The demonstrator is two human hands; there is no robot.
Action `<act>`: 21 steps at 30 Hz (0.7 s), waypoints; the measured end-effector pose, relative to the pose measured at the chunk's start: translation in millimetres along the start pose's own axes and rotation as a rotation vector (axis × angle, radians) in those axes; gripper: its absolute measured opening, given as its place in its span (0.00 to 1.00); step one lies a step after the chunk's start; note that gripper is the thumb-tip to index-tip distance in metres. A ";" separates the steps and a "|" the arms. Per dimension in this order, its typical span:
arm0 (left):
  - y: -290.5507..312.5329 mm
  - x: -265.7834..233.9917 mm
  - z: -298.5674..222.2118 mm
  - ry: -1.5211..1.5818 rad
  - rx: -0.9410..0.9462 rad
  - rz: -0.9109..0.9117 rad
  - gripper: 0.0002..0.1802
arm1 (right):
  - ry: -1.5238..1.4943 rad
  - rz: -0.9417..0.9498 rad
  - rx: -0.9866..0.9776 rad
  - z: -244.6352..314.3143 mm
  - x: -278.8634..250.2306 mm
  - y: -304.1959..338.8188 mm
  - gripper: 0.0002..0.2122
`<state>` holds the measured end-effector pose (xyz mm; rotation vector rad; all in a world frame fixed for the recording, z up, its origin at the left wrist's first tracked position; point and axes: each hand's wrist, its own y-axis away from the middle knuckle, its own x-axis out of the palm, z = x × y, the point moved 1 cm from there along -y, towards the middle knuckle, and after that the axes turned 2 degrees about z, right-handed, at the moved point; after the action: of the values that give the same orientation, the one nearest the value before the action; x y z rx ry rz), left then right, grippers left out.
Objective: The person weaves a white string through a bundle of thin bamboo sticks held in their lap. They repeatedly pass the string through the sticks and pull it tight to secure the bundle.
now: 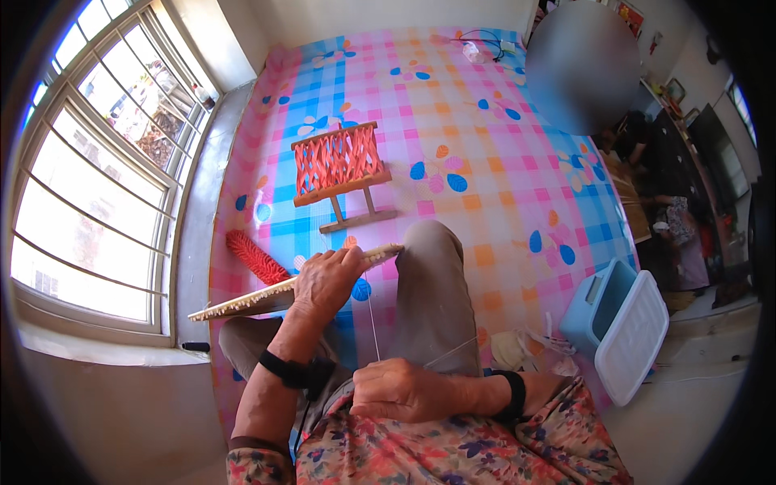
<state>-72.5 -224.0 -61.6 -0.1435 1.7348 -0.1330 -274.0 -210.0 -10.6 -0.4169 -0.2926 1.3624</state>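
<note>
My left hand [326, 279] is closed over the middle of a long, flat wooden board [246, 305]. Small pale bumps line the board's edge, too small to name, and its right end reaches my raised knee [434, 267]. A thin white thread [373, 323] runs taut from near the board down to my right hand [396, 390]. That hand is a fist at my lap, knuckles up, closed on the thread. Beyond the board stands a wooden frame [350, 200] wound with crisscrossed orange-red cord. A bundle of red cord [255, 257] lies at the board's far side.
A checked, leaf-patterned sheet [453, 97] spreads under everything. To my right are a blue bin [586, 303], a white lid [634, 339] leaning on it, and pale thread [517, 352]. A barred window [97, 194] lines the left. Another person [630, 137] sits at far right.
</note>
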 end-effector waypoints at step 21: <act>37.1 -14.7 34.6 0.082 -0.092 0.026 0.16 | 0.447 -0.712 0.442 -30.7 -100.8 114.3 0.10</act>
<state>-36.8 -185.2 -59.5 -0.1850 1.8251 -0.0404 -380.1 -295.2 -85.8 -0.2013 0.2218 0.5807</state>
